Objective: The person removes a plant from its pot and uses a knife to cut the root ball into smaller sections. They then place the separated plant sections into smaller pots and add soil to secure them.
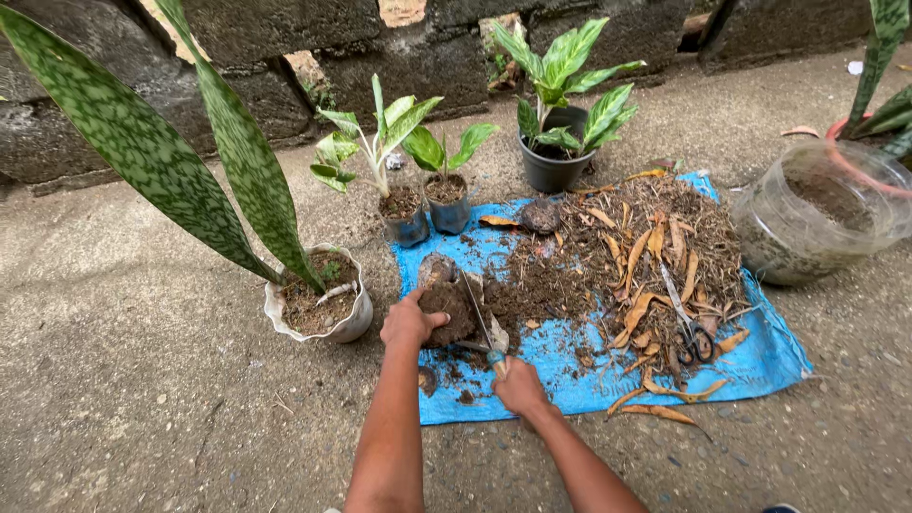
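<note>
A soil-filled small pot (pixel 445 302) lies tilted on the near left part of a blue tarp (pixel 769 356), the left hand (pixel 410 323) clamped on its side, grip closed around the dark clump. Just right of it, the right hand (pixel 519 386) holds a trowel (pixel 482 328) in a closed grip, blade reaching up against the pot's soil. To the left stands a snake plant in a white pot (pixel 318 299) (on bare concrete). Farther right, scissors (pixel 689 328) rest on dry leaves (pixel 655 256).
</note>
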